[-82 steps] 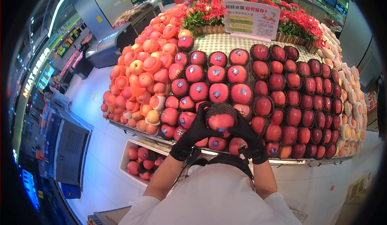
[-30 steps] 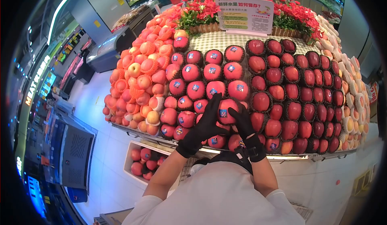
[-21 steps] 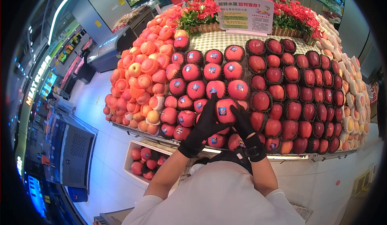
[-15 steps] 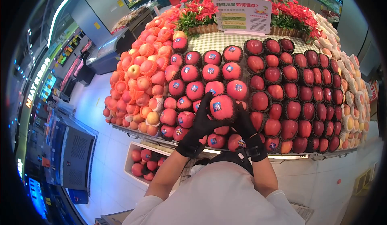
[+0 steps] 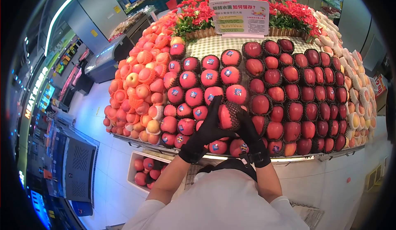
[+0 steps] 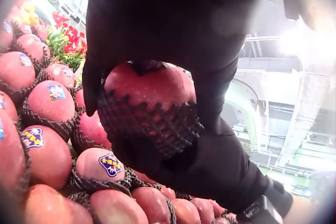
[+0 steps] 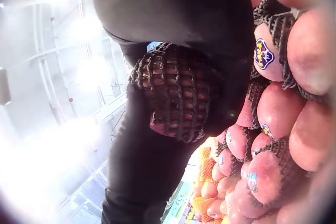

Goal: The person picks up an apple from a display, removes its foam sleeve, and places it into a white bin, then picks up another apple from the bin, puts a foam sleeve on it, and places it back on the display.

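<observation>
Both hands, in black gloves, hold one red apple (image 5: pixel 224 117) above the front of the display. A black foam net wraps its right side in the head view. My left hand (image 5: pixel 205 130) grips it from the left, its fingers reaching up along the side. On the other side my right hand (image 5: pixel 248 130) has its fingers curled against the net. In the left wrist view the bare red top of the apple (image 6: pixel 152 88) shows above the netting. Netting covers most of the apple (image 7: pixel 176 92) in the right wrist view.
Rows of stickered apples (image 5: pixel 196 97) in black nets surround the hands. Darker red apples (image 5: pixel 295 111) fill the right, and apples in orange nets (image 5: pixel 142 73) pile at left. A sign (image 5: pixel 241 17) stands behind. A white crate (image 5: pixel 131 174) of apples sits below left.
The apple has been turned between the hands: its blue sticker faced up half a second ago, and now bare skin and netting show instead. Both hands stay around it.
</observation>
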A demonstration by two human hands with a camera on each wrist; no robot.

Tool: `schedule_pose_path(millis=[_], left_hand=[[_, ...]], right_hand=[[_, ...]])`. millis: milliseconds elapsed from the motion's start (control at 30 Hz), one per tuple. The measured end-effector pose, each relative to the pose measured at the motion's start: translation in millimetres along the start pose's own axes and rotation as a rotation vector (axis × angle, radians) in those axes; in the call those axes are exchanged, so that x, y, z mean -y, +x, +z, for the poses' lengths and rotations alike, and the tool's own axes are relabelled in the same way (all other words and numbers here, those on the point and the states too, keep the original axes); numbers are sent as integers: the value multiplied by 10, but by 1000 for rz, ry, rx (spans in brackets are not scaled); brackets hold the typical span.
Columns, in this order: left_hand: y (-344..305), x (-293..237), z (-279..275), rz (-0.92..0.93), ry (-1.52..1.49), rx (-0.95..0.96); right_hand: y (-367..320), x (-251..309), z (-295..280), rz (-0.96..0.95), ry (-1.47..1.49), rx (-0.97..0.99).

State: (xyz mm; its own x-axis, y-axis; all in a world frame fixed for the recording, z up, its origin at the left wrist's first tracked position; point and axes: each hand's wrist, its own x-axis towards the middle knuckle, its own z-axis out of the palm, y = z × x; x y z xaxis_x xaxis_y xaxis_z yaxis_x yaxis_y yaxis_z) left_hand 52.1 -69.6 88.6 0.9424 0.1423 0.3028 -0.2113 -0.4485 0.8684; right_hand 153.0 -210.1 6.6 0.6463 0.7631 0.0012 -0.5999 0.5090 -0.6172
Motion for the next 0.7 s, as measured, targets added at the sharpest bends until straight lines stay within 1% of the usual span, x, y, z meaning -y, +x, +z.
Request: schedule_pose_path(millis=[67, 167, 233, 267, 300, 367, 400, 467, 533, 567, 600, 667, 700], left_hand=[[41, -90, 5, -53, -29, 39], [40, 72, -37, -16, -43, 23], [50, 106, -133, -15, -38, 6], [47, 119, -189, -18, -36, -4], [55, 129, -242, -60, -110, -23], [56, 144, -361, -142, -254, -63], [-16, 447, -406, -157, -470, -78], [-20, 415, -464, 227, 479, -98], [-64, 306, -516, 36, -67, -57], [-87, 252, -542, -57, -329, -78], [-120, 306, -554, -172, -696, -162], [-164, 403, -551, -188, -832, -264], [-178, 424, -540, -93, -600, -277]], right_hand=[[-10, -1, 14, -30, -157, -85], [-77, 52, 102, -79, -185, -157], [-91, 103, 93, -439, -740, -42], [-107, 143, 87, -411, -724, -28], [-128, 196, 109, -382, -708, -14], [-213, 427, 289, 74, -83, -83], [-212, 415, 242, 53, -116, -44], [-177, 371, 123, 7, -182, 36], [-162, 323, 125, 28, -133, 15], [-157, 300, 122, 40, -109, 5], [-153, 269, 100, 63, -134, 35], [-129, 206, 38, 108, -183, 97], [-121, 181, 26, 113, -216, 104]])
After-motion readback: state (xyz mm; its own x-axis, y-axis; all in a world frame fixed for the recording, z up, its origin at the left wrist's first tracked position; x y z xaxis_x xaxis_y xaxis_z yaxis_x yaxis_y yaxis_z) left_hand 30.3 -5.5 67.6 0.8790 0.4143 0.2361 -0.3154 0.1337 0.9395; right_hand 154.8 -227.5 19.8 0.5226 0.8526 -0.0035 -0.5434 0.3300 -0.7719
